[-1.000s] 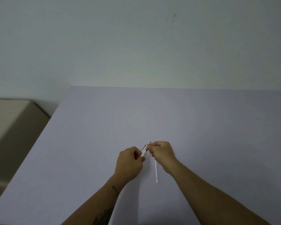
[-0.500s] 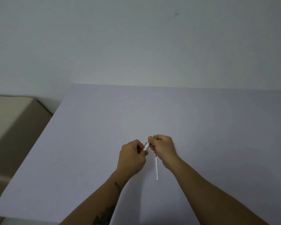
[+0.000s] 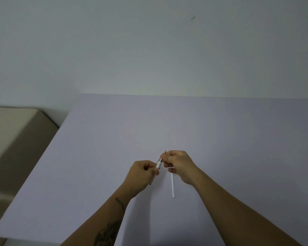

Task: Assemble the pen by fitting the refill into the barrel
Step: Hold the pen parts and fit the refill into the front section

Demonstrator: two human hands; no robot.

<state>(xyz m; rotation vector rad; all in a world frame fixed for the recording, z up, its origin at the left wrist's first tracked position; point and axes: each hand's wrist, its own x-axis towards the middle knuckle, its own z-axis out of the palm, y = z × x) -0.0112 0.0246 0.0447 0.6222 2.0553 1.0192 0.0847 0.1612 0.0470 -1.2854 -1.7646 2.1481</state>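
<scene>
pen barrel [image 3: 159,164] pinched in left hand [image 3: 140,174], tip end under right hand [image 3: 178,165] fingertips, above the table [image 3: 238,139].
refill [image 3: 172,185], thin white tube, lies just beside on the table; likely light, bendy, best pinched near its leading end.

Pale wall [image 3: 149,50], lavender tabletop [image 3: 220,130], possibly a beige sofa [image 3: 11,132]

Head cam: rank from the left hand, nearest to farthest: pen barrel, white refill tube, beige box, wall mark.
1. Pen barrel: held in the left hand itself.
2. White refill tube: just to its right, under the right hand.
3. Beige box: far left, off the table.
4. Wall mark: high on the wall.
</scene>
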